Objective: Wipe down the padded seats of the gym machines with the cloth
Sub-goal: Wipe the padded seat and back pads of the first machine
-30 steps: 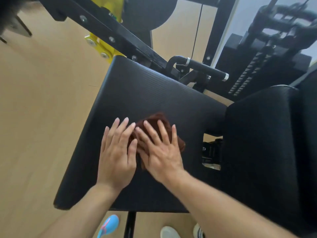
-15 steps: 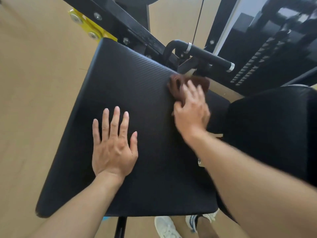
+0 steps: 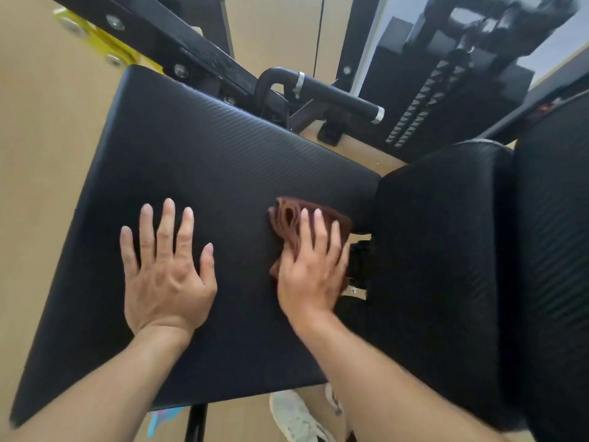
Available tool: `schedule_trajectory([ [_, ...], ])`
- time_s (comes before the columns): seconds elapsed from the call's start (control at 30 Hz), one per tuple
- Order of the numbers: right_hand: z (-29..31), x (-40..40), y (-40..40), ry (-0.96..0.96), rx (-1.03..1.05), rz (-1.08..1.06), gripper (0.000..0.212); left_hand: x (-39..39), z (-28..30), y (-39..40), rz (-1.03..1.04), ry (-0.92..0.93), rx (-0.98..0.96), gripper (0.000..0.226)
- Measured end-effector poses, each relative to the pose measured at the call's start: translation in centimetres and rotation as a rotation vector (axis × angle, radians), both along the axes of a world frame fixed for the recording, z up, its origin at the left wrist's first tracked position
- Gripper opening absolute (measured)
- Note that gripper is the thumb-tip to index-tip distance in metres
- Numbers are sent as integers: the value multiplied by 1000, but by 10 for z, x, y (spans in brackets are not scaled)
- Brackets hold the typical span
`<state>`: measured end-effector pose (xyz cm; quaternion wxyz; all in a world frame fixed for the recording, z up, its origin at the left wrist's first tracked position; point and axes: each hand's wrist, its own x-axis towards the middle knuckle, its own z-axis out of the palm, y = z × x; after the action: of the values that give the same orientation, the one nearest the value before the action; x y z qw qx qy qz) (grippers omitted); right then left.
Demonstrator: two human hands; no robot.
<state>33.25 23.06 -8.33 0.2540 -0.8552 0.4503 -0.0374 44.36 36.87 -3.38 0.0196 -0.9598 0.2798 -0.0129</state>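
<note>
Brown cloth (image 3: pixel 288 218) bunched under the right hand (image 3: pixel 310 266), pressed flat against the padded seat (image 3: pixel 207 161) close to its right edge. Right hand spread over the cloth, fingers straight and laid on top, not curled round it; folds of cloth poking out beyond the fingertips and toward the thumb side. Left hand (image 3: pixel 165 275) flat on the bare seat, fingers splayed, holding nothing, apparently bracing. Well apart from the cloth, with a strip of bare padding between the 2 hands.

Key relation for the coming stroke: cloth at the seat's right margin, just beside the gap before the second pad (image 3: pixel 446 250), so little seat remaining on that side. Unwiped-looking expanse lying leftward and toward the far corner by the black frame bar (image 3: pixel 191 49) and the handle (image 3: pixel 338 95). Seat's long run from the near edge up to that far corner, so probably a sweep away from the body or across to the left. Right hand clearly the nearer one, already on the cloth; left hand likely in the way of a leftward pass unless lifted.

Shoes (image 3: pixel 296 416) visible on the wooden floor (image 3: pixel 38 122) beneath the seat's near edge.
</note>
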Motion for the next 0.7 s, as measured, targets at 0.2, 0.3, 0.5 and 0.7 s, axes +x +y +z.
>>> schedule_trajectory([
  [0.2, -7, 76, -111, 7, 197, -504, 57, 0, -2, 2, -2, -8, -8, 66],
  [0.3, -2, 75, -94, -36, 98, -450, 56, -2, -3, 3, -5, -15, -12, 66],
  [0.5, 32, 121, -42, -260, -95, 551, 59, -1, -1, 0, -5, -30, 12, 66],
  [0.7, 1, 77, -131, 50, 17, -22, 62, -1, 0, -1, -12, -25, 5, 65],
])
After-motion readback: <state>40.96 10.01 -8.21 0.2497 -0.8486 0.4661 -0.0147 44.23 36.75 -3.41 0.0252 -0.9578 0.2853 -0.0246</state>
